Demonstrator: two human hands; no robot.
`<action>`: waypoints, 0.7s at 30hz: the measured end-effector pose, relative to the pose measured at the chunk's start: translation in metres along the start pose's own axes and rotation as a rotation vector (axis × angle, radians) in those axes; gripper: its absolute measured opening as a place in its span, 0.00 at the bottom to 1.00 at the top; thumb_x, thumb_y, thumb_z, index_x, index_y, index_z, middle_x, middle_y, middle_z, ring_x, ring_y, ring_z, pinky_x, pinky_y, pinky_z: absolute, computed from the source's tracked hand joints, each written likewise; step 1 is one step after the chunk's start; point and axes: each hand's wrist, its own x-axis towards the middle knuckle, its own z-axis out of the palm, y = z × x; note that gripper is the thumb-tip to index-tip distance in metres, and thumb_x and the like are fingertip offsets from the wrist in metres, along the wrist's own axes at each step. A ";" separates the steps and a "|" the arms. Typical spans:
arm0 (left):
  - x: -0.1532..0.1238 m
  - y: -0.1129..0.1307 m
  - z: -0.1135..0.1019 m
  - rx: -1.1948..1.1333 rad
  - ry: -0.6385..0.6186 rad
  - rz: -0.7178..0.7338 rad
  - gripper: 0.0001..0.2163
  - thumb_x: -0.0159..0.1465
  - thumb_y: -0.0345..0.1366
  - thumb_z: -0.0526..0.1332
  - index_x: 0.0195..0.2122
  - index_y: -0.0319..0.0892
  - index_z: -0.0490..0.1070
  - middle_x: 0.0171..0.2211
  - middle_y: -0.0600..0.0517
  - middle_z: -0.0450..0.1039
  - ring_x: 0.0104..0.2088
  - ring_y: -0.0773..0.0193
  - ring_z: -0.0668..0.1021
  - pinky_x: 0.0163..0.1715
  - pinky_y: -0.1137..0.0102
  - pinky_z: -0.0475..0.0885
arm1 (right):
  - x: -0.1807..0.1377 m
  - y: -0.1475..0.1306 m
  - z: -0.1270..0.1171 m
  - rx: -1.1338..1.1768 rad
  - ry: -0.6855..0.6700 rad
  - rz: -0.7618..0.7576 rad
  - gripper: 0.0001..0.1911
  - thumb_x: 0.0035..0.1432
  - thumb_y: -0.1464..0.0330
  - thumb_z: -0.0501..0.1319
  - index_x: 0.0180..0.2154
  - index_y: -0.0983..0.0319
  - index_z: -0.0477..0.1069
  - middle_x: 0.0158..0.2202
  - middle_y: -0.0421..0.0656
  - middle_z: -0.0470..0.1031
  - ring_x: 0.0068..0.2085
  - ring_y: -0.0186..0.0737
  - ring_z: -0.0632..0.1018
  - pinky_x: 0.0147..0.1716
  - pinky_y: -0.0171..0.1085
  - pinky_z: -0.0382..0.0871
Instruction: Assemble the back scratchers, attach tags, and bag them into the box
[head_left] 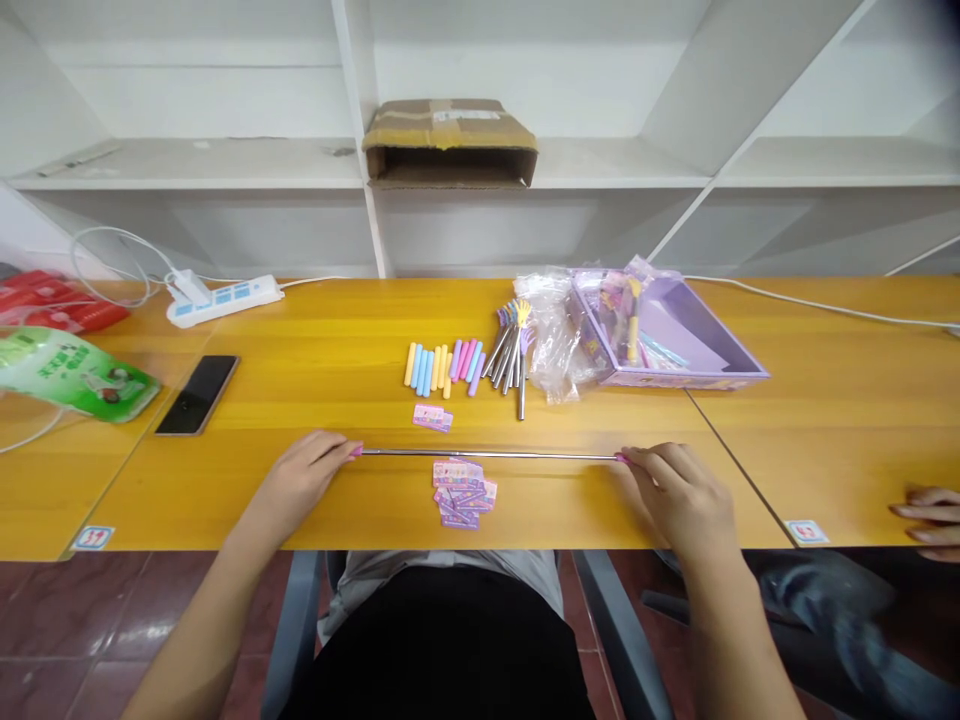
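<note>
A telescopic back scratcher (487, 455), its thin metal rod drawn out long, stretches level between my hands above the table's front part. My left hand (311, 470) is closed on one pink end. The other pink end is pinched in my right hand (682, 490); which end is the handle I cannot tell. Below the rod lies a loose pile of small purple printed cards (461, 495). Just beyond it are a few more cards (433, 418), a row of pastel handle tubes (446, 368) and a heap of metal rods with small hand-shaped heads (514, 345).
A purple box (690, 378) with bagged pieces stands at the back right beside clear plastic wrap (559, 340). To the left are a phone (198, 395), a power strip (229, 300) and a green pouch (79, 375). Another person's hand (934, 520) rests at the far right.
</note>
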 end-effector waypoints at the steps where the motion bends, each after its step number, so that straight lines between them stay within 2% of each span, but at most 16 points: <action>1: 0.001 0.001 -0.001 -0.016 -0.007 0.020 0.11 0.80 0.32 0.58 0.53 0.46 0.81 0.44 0.47 0.84 0.43 0.58 0.84 0.48 0.62 0.82 | 0.003 -0.003 -0.001 0.030 0.005 -0.016 0.04 0.70 0.72 0.68 0.41 0.56 0.80 0.35 0.42 0.83 0.36 0.42 0.82 0.39 0.40 0.74; 4: 0.006 0.011 0.006 -0.068 -0.050 0.086 0.12 0.80 0.31 0.57 0.55 0.46 0.80 0.44 0.48 0.83 0.42 0.62 0.84 0.44 0.67 0.82 | 0.013 -0.024 0.003 0.149 0.015 -0.087 0.07 0.69 0.75 0.68 0.43 0.56 0.80 0.37 0.43 0.84 0.37 0.41 0.81 0.39 0.41 0.74; 10: 0.018 0.056 0.046 -0.064 -0.070 0.103 0.11 0.81 0.34 0.55 0.54 0.43 0.78 0.42 0.48 0.82 0.40 0.61 0.83 0.42 0.66 0.79 | 0.036 -0.092 0.022 0.314 -0.027 -0.214 0.10 0.71 0.78 0.64 0.47 0.58 0.79 0.35 0.44 0.80 0.35 0.42 0.75 0.37 0.42 0.70; 14: 0.029 0.081 0.062 -0.071 -0.074 0.143 0.11 0.81 0.34 0.55 0.54 0.41 0.77 0.41 0.48 0.81 0.39 0.60 0.81 0.40 0.67 0.77 | 0.046 -0.131 0.028 0.372 -0.027 -0.289 0.11 0.73 0.77 0.61 0.47 0.58 0.79 0.34 0.44 0.78 0.34 0.42 0.72 0.35 0.43 0.67; 17: 0.033 0.084 0.073 -0.082 -0.025 0.153 0.11 0.81 0.32 0.55 0.54 0.40 0.77 0.42 0.47 0.81 0.40 0.60 0.81 0.42 0.67 0.77 | 0.049 -0.149 0.035 0.371 0.003 -0.286 0.09 0.73 0.78 0.62 0.47 0.60 0.78 0.33 0.43 0.76 0.34 0.41 0.69 0.34 0.43 0.65; 21: 0.029 0.076 0.084 -0.058 0.013 0.149 0.08 0.80 0.32 0.59 0.54 0.41 0.78 0.41 0.48 0.81 0.39 0.59 0.79 0.41 0.65 0.75 | 0.047 -0.156 0.046 0.376 0.054 -0.237 0.08 0.72 0.80 0.65 0.45 0.61 0.76 0.33 0.42 0.77 0.34 0.41 0.67 0.34 0.42 0.62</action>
